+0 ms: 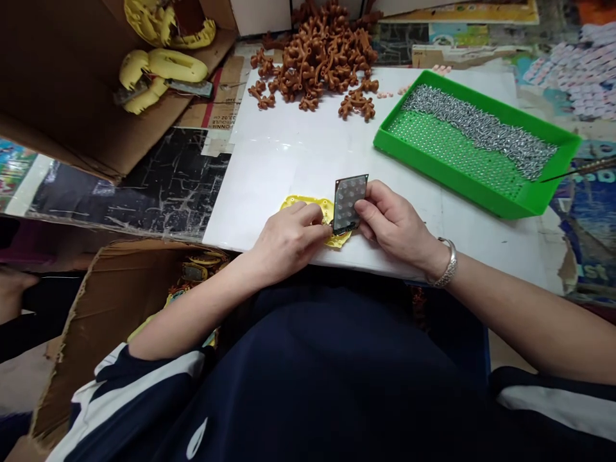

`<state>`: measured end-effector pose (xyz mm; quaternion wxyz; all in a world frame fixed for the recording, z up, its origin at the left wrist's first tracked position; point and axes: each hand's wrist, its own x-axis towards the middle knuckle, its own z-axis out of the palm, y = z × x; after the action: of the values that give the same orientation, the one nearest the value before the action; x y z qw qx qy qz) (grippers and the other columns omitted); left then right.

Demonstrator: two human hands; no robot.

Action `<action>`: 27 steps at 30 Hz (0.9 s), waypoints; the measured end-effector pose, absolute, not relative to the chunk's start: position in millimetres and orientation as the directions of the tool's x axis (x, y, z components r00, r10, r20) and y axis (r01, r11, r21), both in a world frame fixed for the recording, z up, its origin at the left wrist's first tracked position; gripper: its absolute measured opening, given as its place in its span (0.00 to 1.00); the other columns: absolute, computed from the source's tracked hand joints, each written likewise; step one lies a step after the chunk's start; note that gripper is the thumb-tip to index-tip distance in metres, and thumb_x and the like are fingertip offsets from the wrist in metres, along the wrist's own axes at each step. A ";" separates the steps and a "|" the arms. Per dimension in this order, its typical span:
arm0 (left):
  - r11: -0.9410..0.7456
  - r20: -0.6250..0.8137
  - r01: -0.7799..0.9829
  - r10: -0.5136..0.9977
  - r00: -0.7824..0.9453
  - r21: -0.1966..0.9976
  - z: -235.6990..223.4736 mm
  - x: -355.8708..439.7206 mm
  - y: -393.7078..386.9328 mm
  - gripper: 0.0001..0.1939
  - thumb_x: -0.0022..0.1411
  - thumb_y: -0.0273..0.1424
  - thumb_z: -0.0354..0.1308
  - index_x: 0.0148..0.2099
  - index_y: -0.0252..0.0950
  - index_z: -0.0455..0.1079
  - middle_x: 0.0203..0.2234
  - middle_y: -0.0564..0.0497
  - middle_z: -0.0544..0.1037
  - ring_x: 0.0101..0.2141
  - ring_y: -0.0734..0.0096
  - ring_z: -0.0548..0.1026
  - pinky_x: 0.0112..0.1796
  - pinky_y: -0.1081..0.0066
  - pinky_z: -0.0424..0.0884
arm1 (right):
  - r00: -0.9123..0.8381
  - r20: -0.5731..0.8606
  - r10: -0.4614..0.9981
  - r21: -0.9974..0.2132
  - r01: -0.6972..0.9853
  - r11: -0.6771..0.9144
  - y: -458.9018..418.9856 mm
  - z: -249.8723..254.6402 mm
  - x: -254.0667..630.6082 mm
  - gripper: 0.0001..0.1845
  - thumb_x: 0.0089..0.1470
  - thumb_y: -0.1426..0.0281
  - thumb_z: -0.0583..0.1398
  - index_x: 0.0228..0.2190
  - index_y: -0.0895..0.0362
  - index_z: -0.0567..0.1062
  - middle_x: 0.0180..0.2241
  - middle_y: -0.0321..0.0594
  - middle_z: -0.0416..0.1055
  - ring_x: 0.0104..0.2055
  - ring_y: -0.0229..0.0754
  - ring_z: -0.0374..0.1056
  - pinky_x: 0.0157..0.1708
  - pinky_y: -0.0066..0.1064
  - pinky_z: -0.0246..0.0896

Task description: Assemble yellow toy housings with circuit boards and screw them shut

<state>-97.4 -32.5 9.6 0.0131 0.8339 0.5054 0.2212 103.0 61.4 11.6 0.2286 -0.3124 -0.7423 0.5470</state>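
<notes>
Dark shirt (346, 378) nearest, cut off below. Far left: cardboard box (52, 90), cropped, yellow casings (178, 66) at its opening. Near left: carton (110, 301), contents (195, 271) partly hidden by forearm (202, 305). Left hand (291, 237) curled over yellow shell (291, 201) on counter (264, 167); fingertips obscured, cannot tell if gripping. Dark panel (350, 200) stands over shell's right part, pinched by right hand (389, 221). Farther right: green tray (452, 176), screws (481, 131). Far right: pale pieces (577, 74), indistinct, cropped.

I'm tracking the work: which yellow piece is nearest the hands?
The yellow piece on the white sheet, partly covered by the left hand; the other yellow pieces lie farther left, off the sheet.
</notes>
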 end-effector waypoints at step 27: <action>-0.565 0.426 0.812 0.777 0.463 0.148 7.7 -99.5 -38.2 0.16 0.73 0.35 0.48 0.41 0.35 0.76 0.35 0.45 0.74 0.33 0.66 0.67 0.34 0.67 0.65 | -0.778 0.137 0.614 -0.780 0.298 0.551 66.8 18.6 96.9 0.12 0.65 0.62 0.52 0.30 0.53 0.59 0.23 0.32 0.61 0.25 0.36 0.58 0.29 0.31 0.52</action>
<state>-99.5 -38.2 7.7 -0.0379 0.8545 0.4649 0.2286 96.9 66.8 18.6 0.2013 -0.2657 -0.8572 0.3924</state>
